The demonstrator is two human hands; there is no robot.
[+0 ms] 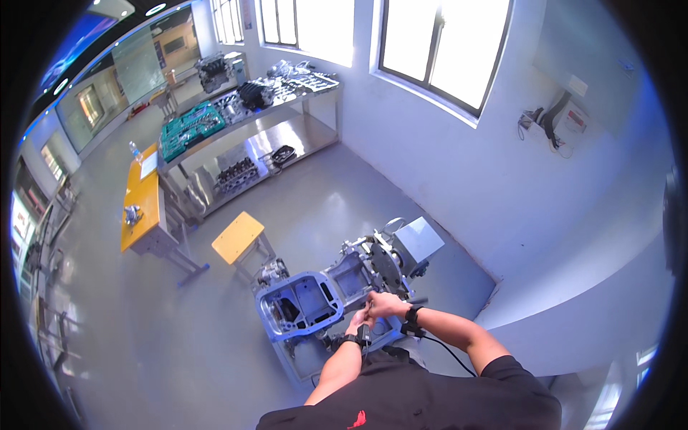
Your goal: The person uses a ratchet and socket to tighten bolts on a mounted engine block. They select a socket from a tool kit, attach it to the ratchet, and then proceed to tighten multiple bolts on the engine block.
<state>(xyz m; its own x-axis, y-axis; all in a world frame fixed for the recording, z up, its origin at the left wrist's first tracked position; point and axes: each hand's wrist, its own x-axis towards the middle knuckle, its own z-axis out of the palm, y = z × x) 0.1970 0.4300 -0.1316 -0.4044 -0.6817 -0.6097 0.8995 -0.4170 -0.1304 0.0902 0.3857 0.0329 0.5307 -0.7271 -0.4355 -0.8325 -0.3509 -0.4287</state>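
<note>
Workshop floor, both hands' grip (pixel 373 309) closed on engine block (pixel 315 301)

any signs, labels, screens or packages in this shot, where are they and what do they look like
Paper sheet: lies on the far end of the orange table, a pale rectangle.
Wall box: on the white wall right of the windows, whitish, a small pale label above it, dark cables hanging from it.
Glass panel: far upper-left wall, large pale green rectangle.
Screens or packages: none I can make out.

one head view looks steeply down, from well above, over a workshop floor (pixel 143 315)
</note>
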